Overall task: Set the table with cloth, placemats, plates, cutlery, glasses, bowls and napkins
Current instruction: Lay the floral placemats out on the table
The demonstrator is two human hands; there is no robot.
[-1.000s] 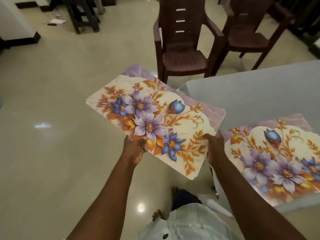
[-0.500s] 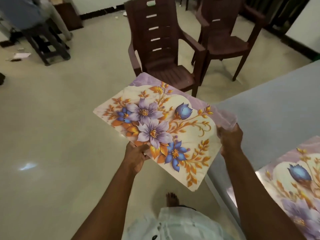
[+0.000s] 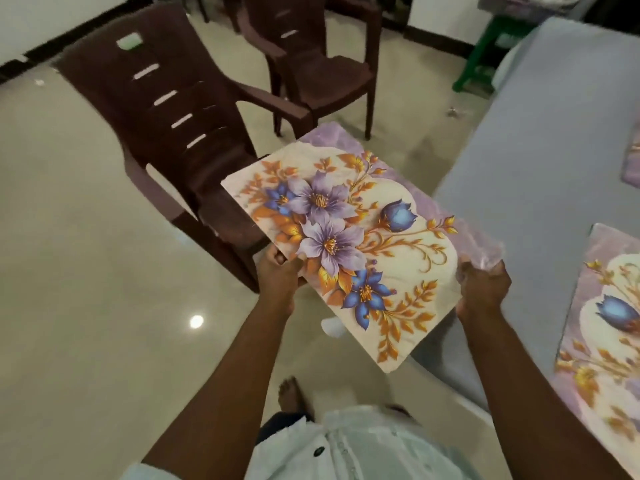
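A floral placemat (image 3: 363, 237) with purple and blue flowers hangs in the air over the floor, left of the table. My left hand (image 3: 278, 277) grips its near left edge. My right hand (image 3: 483, 289) grips its right corner. The table at the right is covered with a grey-blue cloth (image 3: 540, 161). A second floral placemat (image 3: 606, 327) lies flat on the cloth at the right edge of the view. A corner of a third placemat (image 3: 632, 164) shows farther along the table.
A dark brown plastic chair (image 3: 173, 133) stands on the tiled floor just left of the held placemat. Another brown chair (image 3: 318, 67) stands behind it. A green stool (image 3: 481, 57) is by the table's far end. My bare foot (image 3: 291, 393) is below.
The view has swung right and forward along the table. The held placemat stays in both hands and has come closer to the table edge. The brown chair now looms nearer at the left.
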